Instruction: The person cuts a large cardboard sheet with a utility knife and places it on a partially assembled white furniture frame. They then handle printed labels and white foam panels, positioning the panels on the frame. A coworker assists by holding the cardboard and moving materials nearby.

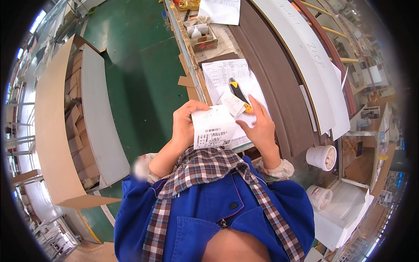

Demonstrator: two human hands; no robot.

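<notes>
My left hand [184,122] pinches the left edge of a white printed label sheet [214,124], held up in front of my apron. Close to the sheet's right edge is my right hand [261,126], its thumb and fingers apart; I cannot tell whether the thumb touches the sheet. Just beyond lies a smaller white slip [232,103] with handwriting. A yellow and black utility knife [238,89] rests on a printed form [220,73] on the bench, its near end close to my right fingertips.
Long brown panels [275,74] and white boards [305,56] lie along the bench's right. A small box [206,43] with a white bottle stands farther up. At left, a large carton [52,118] holds cardboard pieces above green floor. White buckets [321,157] stand at right.
</notes>
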